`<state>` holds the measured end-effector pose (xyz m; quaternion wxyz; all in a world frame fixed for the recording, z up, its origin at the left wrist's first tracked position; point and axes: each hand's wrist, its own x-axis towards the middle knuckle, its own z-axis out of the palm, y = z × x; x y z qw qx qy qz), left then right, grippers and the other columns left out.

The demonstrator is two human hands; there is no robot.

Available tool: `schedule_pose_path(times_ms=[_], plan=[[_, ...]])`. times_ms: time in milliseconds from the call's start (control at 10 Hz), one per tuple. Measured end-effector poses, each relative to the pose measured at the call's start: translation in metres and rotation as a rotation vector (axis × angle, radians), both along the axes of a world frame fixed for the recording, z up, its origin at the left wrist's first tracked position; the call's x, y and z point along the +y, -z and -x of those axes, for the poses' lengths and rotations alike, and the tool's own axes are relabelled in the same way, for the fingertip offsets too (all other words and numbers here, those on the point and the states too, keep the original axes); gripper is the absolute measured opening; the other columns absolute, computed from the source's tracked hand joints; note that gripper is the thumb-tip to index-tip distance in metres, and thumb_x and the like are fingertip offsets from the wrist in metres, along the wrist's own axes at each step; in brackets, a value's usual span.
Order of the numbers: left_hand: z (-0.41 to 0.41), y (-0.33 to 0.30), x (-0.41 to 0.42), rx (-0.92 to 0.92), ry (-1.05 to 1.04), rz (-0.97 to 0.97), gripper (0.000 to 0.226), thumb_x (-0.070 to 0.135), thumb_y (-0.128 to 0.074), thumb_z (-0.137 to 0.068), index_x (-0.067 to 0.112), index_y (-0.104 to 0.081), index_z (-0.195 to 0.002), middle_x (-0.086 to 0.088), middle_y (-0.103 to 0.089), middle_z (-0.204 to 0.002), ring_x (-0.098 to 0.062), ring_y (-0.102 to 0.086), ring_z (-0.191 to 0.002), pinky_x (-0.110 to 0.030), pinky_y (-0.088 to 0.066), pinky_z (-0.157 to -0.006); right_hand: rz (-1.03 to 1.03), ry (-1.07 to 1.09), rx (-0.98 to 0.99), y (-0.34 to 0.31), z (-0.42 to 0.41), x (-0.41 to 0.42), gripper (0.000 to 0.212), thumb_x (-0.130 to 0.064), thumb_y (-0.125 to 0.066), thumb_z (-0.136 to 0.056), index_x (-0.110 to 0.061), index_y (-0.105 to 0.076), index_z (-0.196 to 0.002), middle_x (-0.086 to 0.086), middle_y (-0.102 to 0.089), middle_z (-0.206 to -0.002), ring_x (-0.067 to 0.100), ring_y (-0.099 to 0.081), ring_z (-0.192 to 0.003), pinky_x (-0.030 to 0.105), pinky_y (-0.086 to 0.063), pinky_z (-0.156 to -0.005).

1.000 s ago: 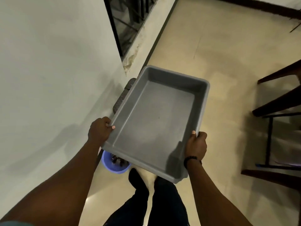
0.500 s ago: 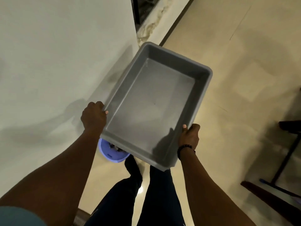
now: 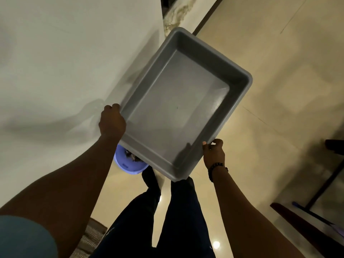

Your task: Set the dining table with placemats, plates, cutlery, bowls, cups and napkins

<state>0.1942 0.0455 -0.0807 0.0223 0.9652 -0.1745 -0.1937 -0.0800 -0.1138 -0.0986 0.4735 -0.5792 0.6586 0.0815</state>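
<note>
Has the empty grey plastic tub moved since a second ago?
Yes. The grey plastic tub, held by the left hand and right hand, has left the dark wooden chairs behind and now sits nearer the pale wall.

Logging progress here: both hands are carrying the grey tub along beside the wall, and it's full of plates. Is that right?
Not quite. The head view shows the grey tub empty, with only its bare bottom visible. The rest holds: the left hand and right hand grip its near corners, beside the wall.
</note>
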Motion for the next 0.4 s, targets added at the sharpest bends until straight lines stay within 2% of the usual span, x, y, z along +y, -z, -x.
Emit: schedule_pose_path(times_ms=[100, 200, 300, 400], plan=[[0.018, -0.007, 0.005, -0.005, 0.061, 0.018, 0.037, 0.002, -0.049, -0.090, -0.001, -0.051, -0.126, -0.027, -0.049, -0.121, -0.046, -0.050, -0.109, -0.053, -0.046, -0.082, 0.182, -0.098, 0.090, -0.014, -0.004, 0.002, 0.041, -0.023, -0.054, -0.096, -0.002, -0.040, -0.129, 0.018, -0.053, -0.122, 0.037, -0.055, -0.103, 0.040, -0.046, -0.080], [0.047, -0.019, 0.016, -0.012, 0.165, 0.050, 0.032, 0.000, -0.057, -0.084, -0.004, -0.057, -0.116, -0.029, -0.052, -0.112, -0.047, -0.054, -0.099, -0.051, -0.048, -0.079, 0.391, -0.303, 0.122, -0.033, 0.002, 0.010, 0.040, -0.011, -0.055, -0.092, -0.001, -0.045, -0.130, 0.020, -0.051, -0.123, 0.040, -0.054, -0.103, 0.045, -0.048, -0.085], [0.069, -0.031, 0.031, -0.019, 0.347, 0.044, 0.026, -0.004, -0.070, -0.067, -0.005, -0.063, -0.092, -0.029, -0.058, -0.091, -0.046, -0.061, -0.079, -0.046, -0.053, -0.068, 0.558, -0.504, 0.120, -0.055, 0.008, 0.019, 0.040, 0.004, -0.057, -0.084, 0.005, -0.052, -0.124, 0.025, -0.056, -0.112, 0.043, -0.056, -0.091, 0.045, -0.047, -0.075], [0.090, -0.049, 0.039, 0.040, 0.452, 0.108, 0.024, -0.005, -0.071, -0.067, -0.003, -0.064, -0.090, -0.027, -0.059, -0.092, -0.045, -0.062, -0.082, -0.048, -0.055, -0.069, 0.687, -0.671, 0.159, -0.075, 0.025, 0.040, 0.044, 0.015, -0.064, -0.069, 0.006, -0.061, -0.112, 0.023, -0.062, -0.094, 0.039, -0.058, -0.076, 0.041, -0.049, -0.064]])
